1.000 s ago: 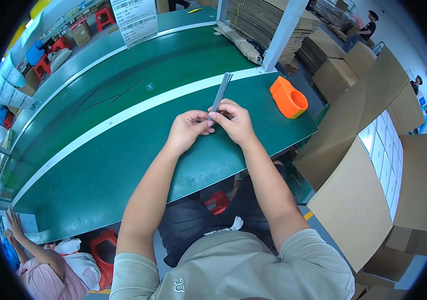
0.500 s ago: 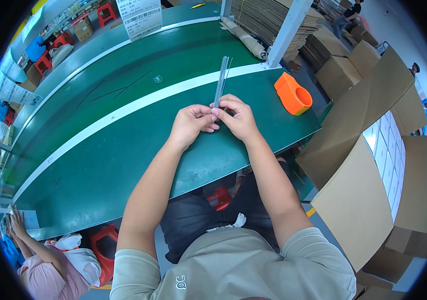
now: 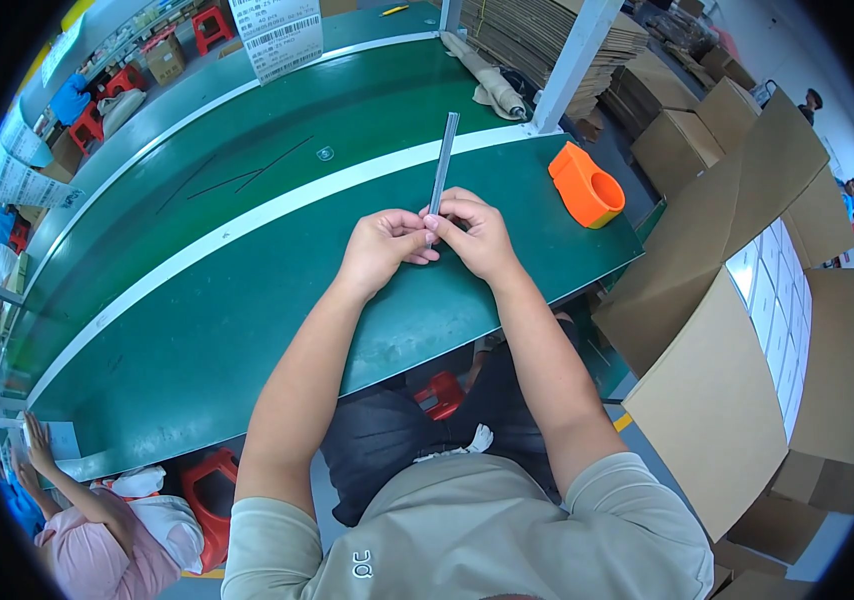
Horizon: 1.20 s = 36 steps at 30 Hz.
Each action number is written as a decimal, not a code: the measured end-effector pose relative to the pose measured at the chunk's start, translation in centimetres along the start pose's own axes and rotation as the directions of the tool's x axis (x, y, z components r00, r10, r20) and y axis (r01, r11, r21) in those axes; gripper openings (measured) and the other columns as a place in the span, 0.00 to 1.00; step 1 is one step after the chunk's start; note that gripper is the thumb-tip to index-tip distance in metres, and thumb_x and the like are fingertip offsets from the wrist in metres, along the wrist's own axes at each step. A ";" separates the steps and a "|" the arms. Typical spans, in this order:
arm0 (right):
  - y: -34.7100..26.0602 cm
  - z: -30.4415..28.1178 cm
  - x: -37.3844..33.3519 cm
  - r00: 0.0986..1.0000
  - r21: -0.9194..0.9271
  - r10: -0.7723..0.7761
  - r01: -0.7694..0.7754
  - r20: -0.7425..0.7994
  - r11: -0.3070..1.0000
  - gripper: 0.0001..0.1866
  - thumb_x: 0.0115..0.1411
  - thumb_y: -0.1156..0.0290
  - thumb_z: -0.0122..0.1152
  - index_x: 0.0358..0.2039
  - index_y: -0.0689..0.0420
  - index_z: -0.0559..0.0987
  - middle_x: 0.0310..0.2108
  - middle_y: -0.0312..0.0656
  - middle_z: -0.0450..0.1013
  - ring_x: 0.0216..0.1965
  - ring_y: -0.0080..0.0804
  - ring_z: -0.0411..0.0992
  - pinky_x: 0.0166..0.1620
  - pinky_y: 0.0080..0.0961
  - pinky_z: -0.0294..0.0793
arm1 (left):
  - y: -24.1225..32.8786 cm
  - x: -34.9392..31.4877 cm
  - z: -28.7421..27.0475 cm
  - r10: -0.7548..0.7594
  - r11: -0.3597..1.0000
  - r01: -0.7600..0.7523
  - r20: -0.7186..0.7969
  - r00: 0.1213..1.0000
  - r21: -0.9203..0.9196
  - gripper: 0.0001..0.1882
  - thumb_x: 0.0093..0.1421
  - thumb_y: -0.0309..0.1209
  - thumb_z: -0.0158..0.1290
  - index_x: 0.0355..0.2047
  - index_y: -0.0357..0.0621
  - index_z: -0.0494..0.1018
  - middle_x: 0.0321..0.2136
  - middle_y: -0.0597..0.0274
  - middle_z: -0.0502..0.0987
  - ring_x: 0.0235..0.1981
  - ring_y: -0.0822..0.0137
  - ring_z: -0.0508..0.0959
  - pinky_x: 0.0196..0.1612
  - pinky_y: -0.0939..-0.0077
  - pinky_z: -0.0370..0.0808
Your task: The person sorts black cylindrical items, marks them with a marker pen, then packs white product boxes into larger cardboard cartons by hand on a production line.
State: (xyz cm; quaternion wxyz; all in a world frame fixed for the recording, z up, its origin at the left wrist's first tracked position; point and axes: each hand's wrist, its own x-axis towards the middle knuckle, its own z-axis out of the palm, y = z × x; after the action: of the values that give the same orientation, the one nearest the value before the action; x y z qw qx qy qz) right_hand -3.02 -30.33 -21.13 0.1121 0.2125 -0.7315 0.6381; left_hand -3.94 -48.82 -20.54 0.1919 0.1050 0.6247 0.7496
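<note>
The fingers (image 3: 455,234) of your left hand (image 3: 379,250) and right hand (image 3: 482,243) are pinching the lower end of a thin grey bundle (image 3: 445,160), which is pointing upward in the frame's upper middle. Farther right, an orange holder (image 3: 572,188) is sitting on the green counter (image 3: 247,330).
</note>
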 end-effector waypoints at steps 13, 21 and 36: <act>-0.1 -0.1 0.5 0.998 0.049 0.040 -0.038 -0.047 0.998 0.06 0.63 0.75 0.65 0.36 0.64 0.84 0.34 0.37 0.75 0.35 0.23 0.73 0.38 0.20 0.71 | -0.4 0.0 0.0 0.018 0.998 -0.017 -0.004 1.000 0.060 0.10 0.63 0.27 0.61 0.42 0.33 0.78 0.35 0.56 0.83 0.32 0.68 0.84 0.35 0.79 0.80; -0.2 0.4 0.6 0.990 -0.244 -0.051 0.018 -0.130 0.970 0.06 0.61 0.73 0.65 0.34 0.63 0.83 0.30 0.41 0.77 0.32 0.31 0.76 0.36 0.27 0.73 | 0.7 -0.1 -0.2 0.357 0.904 -0.289 -0.187 0.915 0.314 0.11 0.61 0.24 0.62 0.44 0.35 0.79 0.40 0.60 0.81 0.40 0.71 0.81 0.45 0.77 0.78; -0.6 1.3 0.1 0.998 -0.255 -0.053 0.063 0.045 0.965 0.07 0.61 0.75 0.64 0.39 0.63 0.83 0.34 0.45 0.79 0.36 0.37 0.78 0.40 0.29 0.76 | 1.1 -0.5 -1.6 0.372 0.926 -0.361 -0.088 0.924 0.113 0.05 0.60 0.23 0.62 0.36 0.35 0.83 0.40 0.59 0.82 0.42 0.68 0.80 0.49 0.73 0.77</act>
State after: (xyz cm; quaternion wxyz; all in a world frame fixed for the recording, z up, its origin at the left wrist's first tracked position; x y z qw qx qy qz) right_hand -2.68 -31.65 -20.77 0.1432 0.2296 -0.8032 0.5306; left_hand -4.27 -50.65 -19.74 0.0092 0.1884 0.6384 0.7463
